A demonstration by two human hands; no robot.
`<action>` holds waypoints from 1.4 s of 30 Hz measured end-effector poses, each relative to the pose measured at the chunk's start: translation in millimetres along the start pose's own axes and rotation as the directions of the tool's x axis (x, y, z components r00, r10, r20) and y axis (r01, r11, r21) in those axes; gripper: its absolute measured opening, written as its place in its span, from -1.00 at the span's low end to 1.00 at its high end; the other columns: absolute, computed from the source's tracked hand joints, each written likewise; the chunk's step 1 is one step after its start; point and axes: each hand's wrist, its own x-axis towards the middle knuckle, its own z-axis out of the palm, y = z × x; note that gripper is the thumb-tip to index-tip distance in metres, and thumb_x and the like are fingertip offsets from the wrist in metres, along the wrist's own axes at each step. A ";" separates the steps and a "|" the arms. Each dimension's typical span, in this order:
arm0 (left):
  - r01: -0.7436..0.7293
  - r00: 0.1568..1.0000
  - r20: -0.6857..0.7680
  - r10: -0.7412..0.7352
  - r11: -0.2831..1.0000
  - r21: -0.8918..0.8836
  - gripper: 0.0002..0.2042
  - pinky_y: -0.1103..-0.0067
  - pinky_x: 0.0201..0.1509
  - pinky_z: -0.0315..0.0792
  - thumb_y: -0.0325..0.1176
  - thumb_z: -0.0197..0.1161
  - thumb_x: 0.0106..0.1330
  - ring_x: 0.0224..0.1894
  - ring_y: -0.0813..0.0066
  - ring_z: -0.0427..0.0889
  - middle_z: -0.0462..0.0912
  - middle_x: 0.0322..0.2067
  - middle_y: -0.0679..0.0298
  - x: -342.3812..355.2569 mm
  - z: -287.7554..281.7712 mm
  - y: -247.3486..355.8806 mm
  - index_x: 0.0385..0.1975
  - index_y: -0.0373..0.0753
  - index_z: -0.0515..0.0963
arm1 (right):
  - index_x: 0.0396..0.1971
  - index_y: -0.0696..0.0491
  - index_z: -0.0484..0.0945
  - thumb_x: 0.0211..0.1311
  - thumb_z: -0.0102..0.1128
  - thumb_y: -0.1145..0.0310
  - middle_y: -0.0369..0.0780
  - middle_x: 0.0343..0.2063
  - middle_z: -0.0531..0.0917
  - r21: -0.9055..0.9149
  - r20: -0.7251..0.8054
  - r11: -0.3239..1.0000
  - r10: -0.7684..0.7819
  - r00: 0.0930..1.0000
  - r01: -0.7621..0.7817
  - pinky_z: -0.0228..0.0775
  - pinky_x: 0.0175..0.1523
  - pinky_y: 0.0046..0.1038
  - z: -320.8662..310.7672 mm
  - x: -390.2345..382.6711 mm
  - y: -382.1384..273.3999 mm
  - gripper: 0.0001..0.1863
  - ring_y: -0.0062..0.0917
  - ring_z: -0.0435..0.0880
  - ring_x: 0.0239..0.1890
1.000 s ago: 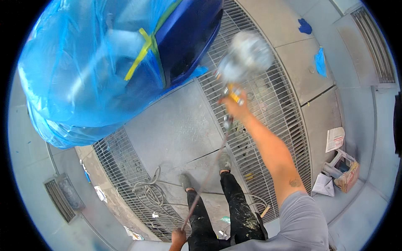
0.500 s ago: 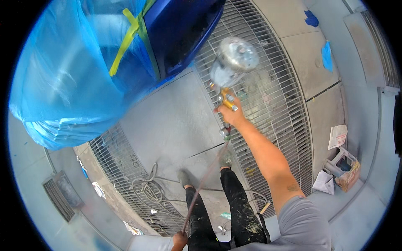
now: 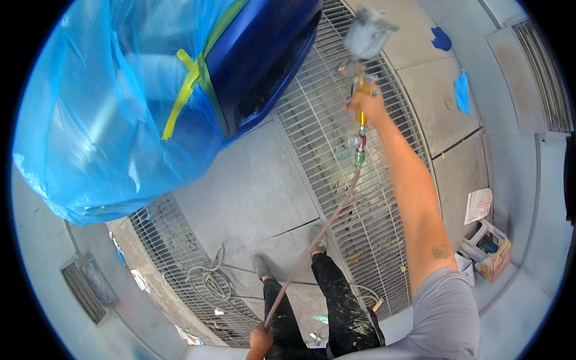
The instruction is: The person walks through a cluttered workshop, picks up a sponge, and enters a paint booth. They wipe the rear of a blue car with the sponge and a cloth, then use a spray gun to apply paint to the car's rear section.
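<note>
My right hand (image 3: pixel 370 108) is wrapped round the handle of a gold spray gun (image 3: pixel 360 117), arm stretched far forward. The gun's cloudy paint cup (image 3: pixel 368 36) is blurred and sits above the floor grate. From the handle's base a reddish air hose (image 3: pixel 318 237) runs back to my left hand (image 3: pixel 260 337), which is closed on it beside my left thigh. To the left of the gun is a dark blue painted car panel (image 3: pixel 259 54). Blue plastic sheeting (image 3: pixel 108 120) covers the body next to it, held with yellow-green tape (image 3: pixel 182 99).
Metal grates (image 3: pixel 366 198) run along both sides of the grey floor plates (image 3: pixel 252 180). A coiled hose (image 3: pixel 213 279) lies near my feet. At the right wall stand a grey step stool (image 3: pixel 480 240) and a cardboard box (image 3: pixel 495 261). Blue scraps (image 3: pixel 462 93) lie along the right.
The spray gun and my right hand have moved forward and to the right, farther from my body. The hose is drawn out longer; my left hand keeps hold of it.
</note>
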 end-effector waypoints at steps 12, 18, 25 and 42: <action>0.083 0.940 -0.331 -0.082 0.997 -0.011 -0.79 0.12 -0.28 0.43 -0.24 0.25 0.17 -0.34 -0.16 0.60 0.60 -0.51 -0.06 15.8 -42.5 1.0 -0.36 -0.26 0.58 | 0.02 0.12 0.52 -0.06 0.20 0.55 -0.16 -0.11 0.62 -0.261 0.273 0.954 -0.070 0.960 0.143 0.45 0.04 -0.38 13.4 -102.3 47.4 -0.49 -0.48 0.60 -0.12; 0.052 0.975 -0.221 -0.032 0.995 0.084 -0.76 0.08 -0.27 0.46 -0.19 0.19 0.24 -0.32 -0.16 0.63 0.64 -0.45 -0.07 23.3 -17.2 8.1 -0.25 -0.22 0.58 | 0.23 0.06 0.40 -0.11 0.16 0.61 -0.17 -0.14 0.59 -0.426 0.572 0.899 0.353 0.741 -0.100 0.50 0.03 -0.36 48.0 -136.2 10.4 -0.27 -0.41 0.58 -0.08; -0.083 0.996 0.026 0.085 0.993 -0.086 -0.69 0.11 -0.15 0.46 -0.12 0.15 0.25 -0.25 -0.12 0.63 0.63 -0.37 -0.12 62.3 28.5 107.8 -0.40 -0.28 0.58 | -0.13 0.16 0.54 -0.02 0.15 0.59 -0.22 -0.35 0.61 -0.326 0.198 0.945 0.072 0.978 -0.003 0.57 -0.27 -0.44 -77.9 38.4 30.0 -0.65 -0.52 0.62 -0.42; 0.080 0.993 -0.081 -0.080 0.997 -0.011 -0.81 0.22 -0.27 0.47 -0.18 0.28 0.18 -0.33 0.00 0.65 0.66 -0.44 0.05 83.0 28.9 273.5 -0.41 -0.16 0.63 | 0.27 0.18 0.23 0.09 0.10 0.47 0.01 0.03 0.55 -0.059 0.848 0.932 -0.143 0.510 0.358 0.42 0.11 -0.24 -147.3 -14.6 115.4 -0.34 -0.15 0.59 0.01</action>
